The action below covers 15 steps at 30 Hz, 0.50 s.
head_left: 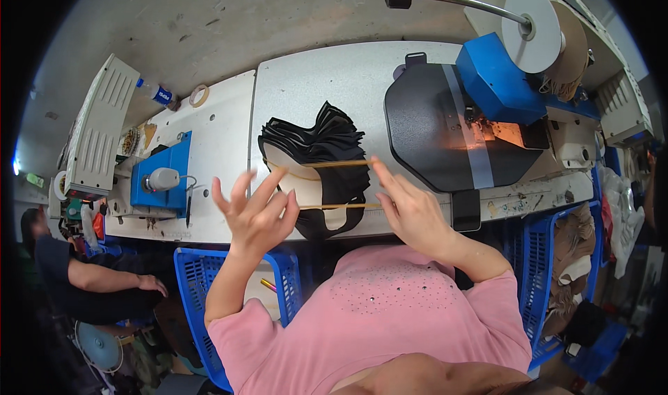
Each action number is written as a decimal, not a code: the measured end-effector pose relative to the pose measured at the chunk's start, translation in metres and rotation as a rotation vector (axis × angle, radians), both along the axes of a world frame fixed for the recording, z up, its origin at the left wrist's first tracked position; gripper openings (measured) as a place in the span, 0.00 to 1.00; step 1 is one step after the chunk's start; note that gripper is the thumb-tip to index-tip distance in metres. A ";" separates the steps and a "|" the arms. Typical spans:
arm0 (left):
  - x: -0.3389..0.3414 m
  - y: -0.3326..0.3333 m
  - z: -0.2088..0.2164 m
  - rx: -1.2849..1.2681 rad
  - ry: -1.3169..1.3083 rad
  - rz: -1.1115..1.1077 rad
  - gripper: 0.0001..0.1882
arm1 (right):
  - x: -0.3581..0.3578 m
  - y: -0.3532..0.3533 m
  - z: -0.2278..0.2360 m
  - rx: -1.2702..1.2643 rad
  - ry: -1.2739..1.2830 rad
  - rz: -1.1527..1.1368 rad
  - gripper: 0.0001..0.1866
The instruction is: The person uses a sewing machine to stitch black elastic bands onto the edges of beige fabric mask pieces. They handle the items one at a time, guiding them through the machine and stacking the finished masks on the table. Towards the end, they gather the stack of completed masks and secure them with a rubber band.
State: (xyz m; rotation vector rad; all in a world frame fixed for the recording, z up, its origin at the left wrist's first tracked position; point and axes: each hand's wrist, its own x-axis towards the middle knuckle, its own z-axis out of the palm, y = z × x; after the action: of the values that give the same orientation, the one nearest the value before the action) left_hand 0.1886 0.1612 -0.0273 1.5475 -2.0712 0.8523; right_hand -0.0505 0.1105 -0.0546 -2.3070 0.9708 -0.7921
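A stretched tan rubber band [341, 163] spans the gap between my two hands in two strands. My left hand [256, 218] has it looped on its fingers, some of which are spread and raised. On the other side, my right hand [416, 213] keeps the band taut with its forefinger and thumb. Below the strands lies a bundle of black fabric pieces [316, 134], layered and fanned at the far side, with a cream-coloured face showing. Curved black parts of the bundle reach toward the table's near edge.
To the right stands a blue sewing machine [497, 78] with a lit needle area and a black plate [424, 134]. Another blue machine [161, 181] is at left. Blue crates [198, 270] sit below the table [292, 68]. A co-worker's arm [104, 277] shows at far left.
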 end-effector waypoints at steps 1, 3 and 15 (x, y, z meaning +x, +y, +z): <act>0.002 -0.003 -0.004 0.057 -0.025 0.034 0.06 | 0.004 -0.002 -0.001 -0.024 0.017 -0.018 0.35; 0.005 -0.007 -0.013 0.170 -0.075 0.101 0.06 | 0.010 -0.004 -0.008 -0.049 0.071 -0.039 0.38; 0.006 -0.022 -0.033 0.529 -0.009 0.075 0.44 | 0.026 -0.018 -0.042 -0.106 0.109 -0.135 0.42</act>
State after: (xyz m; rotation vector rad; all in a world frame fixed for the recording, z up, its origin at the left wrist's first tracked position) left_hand 0.1943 0.1388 -0.0607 1.8896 -2.3832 0.3407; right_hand -0.0249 0.0922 -0.0963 -2.4166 1.1693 -0.7955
